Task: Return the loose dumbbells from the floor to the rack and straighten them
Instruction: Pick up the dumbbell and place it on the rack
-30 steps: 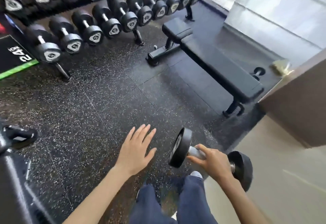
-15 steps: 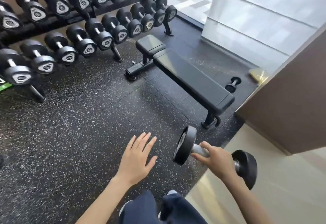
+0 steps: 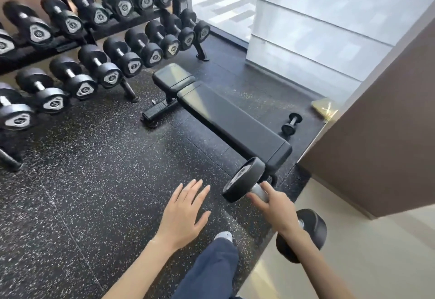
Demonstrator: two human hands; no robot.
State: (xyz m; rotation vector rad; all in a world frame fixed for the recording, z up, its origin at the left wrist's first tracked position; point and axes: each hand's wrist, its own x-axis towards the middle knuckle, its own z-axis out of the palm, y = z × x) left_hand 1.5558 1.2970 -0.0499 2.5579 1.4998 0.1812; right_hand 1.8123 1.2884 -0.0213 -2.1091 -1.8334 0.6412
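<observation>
My right hand (image 3: 276, 209) grips the steel handle of a black round-headed dumbbell (image 3: 242, 179), carried in the air at the lower right, near the foot of the bench. My left hand (image 3: 182, 214) hovers flat beside it, fingers straight, holding nothing. A small black dumbbell (image 3: 291, 123) lies loose on the floor to the right of the bench. The two-tier dumbbell rack (image 3: 122, 24) fills the upper left, with several black dumbbells on both tiers.
A black flat bench (image 3: 226, 115) runs diagonally across the speckled rubber floor (image 3: 82, 181) between me and the small dumbbell. A brown wall (image 3: 376, 145) stands at the right, a window behind. My leg in blue trousers (image 3: 211, 270) shows at the bottom.
The view has swung right and nearer to the rack and bench. My right hand still carries the dumbbell; my left hand stays flat beside it.
</observation>
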